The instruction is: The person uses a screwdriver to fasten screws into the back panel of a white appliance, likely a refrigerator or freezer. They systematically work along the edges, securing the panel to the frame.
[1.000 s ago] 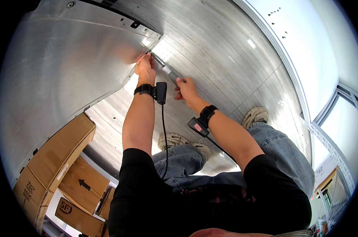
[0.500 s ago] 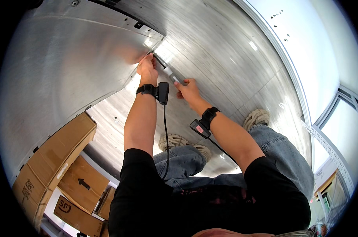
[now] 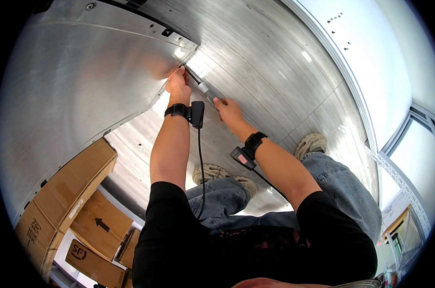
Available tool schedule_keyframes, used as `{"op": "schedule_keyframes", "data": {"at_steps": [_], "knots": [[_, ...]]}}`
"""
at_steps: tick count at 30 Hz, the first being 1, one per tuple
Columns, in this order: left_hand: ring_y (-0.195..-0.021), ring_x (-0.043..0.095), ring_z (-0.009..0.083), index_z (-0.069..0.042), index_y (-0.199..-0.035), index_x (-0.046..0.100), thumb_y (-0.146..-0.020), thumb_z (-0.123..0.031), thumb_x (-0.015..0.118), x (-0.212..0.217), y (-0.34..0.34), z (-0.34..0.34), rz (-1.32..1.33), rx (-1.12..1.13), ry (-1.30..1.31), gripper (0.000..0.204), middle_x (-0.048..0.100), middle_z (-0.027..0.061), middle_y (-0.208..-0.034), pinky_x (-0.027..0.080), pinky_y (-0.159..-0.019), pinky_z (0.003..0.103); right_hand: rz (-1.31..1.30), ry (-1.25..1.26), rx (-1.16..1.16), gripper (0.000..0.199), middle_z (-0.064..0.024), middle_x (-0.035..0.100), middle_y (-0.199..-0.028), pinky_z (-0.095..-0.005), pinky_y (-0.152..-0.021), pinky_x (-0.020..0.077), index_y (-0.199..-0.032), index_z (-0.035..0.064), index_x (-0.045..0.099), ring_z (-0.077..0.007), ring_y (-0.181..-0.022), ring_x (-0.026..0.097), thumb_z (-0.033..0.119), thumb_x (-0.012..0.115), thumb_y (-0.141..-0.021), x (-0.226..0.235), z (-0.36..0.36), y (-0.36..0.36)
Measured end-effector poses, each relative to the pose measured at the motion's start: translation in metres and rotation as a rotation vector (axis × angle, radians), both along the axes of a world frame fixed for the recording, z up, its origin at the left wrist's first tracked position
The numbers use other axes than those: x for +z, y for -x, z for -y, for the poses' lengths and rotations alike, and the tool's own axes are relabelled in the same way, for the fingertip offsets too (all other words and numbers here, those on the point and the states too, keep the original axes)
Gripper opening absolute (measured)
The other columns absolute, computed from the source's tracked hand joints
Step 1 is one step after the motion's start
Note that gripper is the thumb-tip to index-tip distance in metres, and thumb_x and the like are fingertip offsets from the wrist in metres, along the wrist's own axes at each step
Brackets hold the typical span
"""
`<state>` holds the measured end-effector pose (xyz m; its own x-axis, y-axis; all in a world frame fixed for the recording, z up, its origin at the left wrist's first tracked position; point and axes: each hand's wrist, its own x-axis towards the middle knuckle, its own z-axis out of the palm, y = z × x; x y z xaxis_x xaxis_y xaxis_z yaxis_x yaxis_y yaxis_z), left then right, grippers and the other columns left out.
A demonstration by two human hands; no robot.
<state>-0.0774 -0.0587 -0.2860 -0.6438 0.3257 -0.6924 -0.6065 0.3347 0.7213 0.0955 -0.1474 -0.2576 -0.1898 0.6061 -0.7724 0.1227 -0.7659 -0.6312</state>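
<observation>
While the left hand (image 3: 178, 85) pinches the metal panel (image 3: 88, 81) at its corner, the right hand (image 3: 229, 109) grips a screwdriver (image 3: 201, 85) — tip at that corner; fastening seems underway — steady pressure next.

Slim grey-handled screwdriver (image 3: 204, 88), tilted, tip at the metal panel's (image 3: 83, 81) corner edge.

Bright daylight, metal glare, fisheye bending.

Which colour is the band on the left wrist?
Black, seen in the head view: the band sits just below the left hand.
</observation>
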Motion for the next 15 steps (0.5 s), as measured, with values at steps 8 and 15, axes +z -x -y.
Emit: {"op": "schedule_keyframes", "data": {"at_steps": [8, 15], "knots": [[-0.060, 0.057, 0.0146, -0.003, -0.084, 0.060, -0.075, 0.005, 0.065, 0.009, -0.005, -0.002, -0.010, 0.002, 0.015, 0.012, 0.062, 0.0061, -0.073, 0.047, -0.052, 0.024, -0.136, 0.187, -0.107, 0.054, -0.0121, 0.055, -0.074, -0.0291, -0.052, 0.0474, -0.108, -0.0070, 0.046, -0.0184, -0.062, 0.058, 0.045, 0.048, -0.091, 0.007, -0.002, -0.006], [-0.063, 0.060, 0.0144, -0.004, -0.083, 0.059, -0.076, 0.006, 0.063, -0.004, 0.003, 0.000, 0.003, 0.006, 0.019, 0.013, 0.063, 0.0052, -0.076, 0.048, -0.055, 0.024, -0.224, 0.285, -0.177, 0.058, -0.0123, 0.055, -0.076, -0.0289, -0.051, 0.0471, -0.113, -0.0066, 0.043, -0.0184, -0.063, 0.060, 0.047, 0.046, -0.092, 0.006, -0.003, -0.005]]}}
